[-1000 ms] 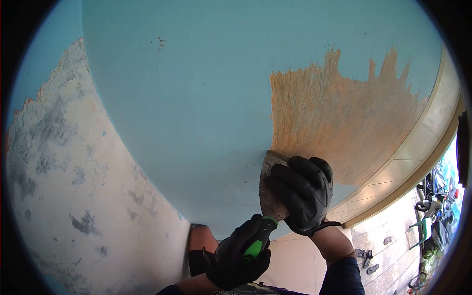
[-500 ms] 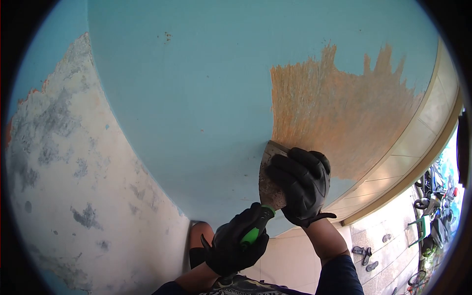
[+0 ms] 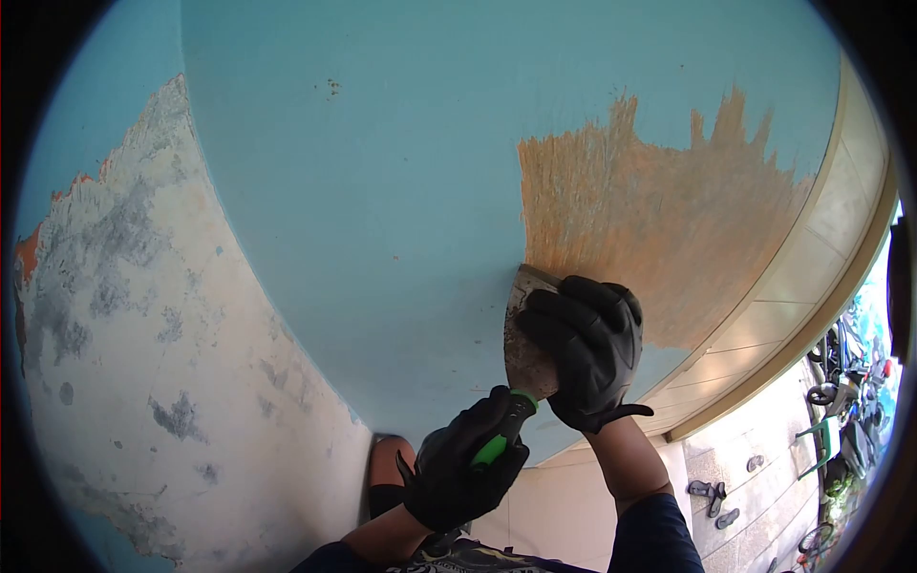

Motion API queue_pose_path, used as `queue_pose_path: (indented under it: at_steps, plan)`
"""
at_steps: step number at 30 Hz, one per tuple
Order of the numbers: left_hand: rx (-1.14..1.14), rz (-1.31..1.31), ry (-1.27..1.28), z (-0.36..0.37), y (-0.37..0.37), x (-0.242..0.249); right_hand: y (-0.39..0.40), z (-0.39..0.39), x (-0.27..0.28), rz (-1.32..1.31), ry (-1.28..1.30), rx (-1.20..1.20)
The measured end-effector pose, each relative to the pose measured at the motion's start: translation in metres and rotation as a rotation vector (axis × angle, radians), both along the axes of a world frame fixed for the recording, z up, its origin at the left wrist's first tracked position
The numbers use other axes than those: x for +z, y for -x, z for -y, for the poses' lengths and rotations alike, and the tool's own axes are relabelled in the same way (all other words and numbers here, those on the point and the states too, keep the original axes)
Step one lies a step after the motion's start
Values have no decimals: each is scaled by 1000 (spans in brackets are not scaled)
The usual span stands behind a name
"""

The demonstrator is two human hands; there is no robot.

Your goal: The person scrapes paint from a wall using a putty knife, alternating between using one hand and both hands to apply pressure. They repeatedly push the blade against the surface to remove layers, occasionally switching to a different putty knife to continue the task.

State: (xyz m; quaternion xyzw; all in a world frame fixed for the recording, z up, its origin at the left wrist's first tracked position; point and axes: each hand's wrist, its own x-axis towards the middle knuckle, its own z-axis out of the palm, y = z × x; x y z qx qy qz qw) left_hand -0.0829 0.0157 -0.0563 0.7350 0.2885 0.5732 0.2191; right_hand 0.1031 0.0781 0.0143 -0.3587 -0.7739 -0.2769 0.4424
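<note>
A paint scraper (image 3: 528,356) with a wide, smeared metal blade and a black and green handle is tilted against the blue wall (image 3: 363,181). My left hand (image 3: 466,461), in a black glove, is wrapped round the handle. My right hand (image 3: 585,351), gloved alike, lies over the blade with its fingers pressed on it. The blade's edge meets the wall at the lower left of a bared brownish patch (image 3: 659,220), whose upper border is ragged. Part of the blade is hidden under my right fingers.
On the left, an adjoining wall (image 3: 229,382) shows whitish and grey stripped plaster. A tiled border (image 3: 764,320) curves along the right. Beyond lie sandals (image 3: 712,498) on paving, a green chair (image 3: 823,447) and parked motorbikes (image 3: 850,382). My knee (image 3: 390,463) is near the corner.
The scraper's edge has moved slightly up the wall, both hands keeping their hold. The view has shifted a little.
</note>
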Motion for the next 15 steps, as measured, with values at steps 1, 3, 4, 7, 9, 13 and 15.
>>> queue_pose_path:
  at_steps: [1, 3, 4, 7, 9, 13, 15]
  plan:
    - [0, -4, 0, -2, 1, -2, 0, 0, 0, -2, 3, -2]
    - [17, -8, -20, -5, -1, -11, -1, 1, -3, -1, 11, -9]
    - [10, -11, -14, 0, -1, -13, -1, 4, -8, -14, 29, -10]
    - [-6, 59, 86, 6, -2, -9, -1, 1, 1, -7, 33, -10]
    - [-13, 66, 95, 6, -2, -6, 0, 1, 1, 0, 41, -10]
    - [2, 9, 68, 1, -3, -15, 0, 3, -3, -32, 59, 0]
    - [-5, 137, 60, -1, -5, -15, 0, 0, 3, -33, 39, 0]
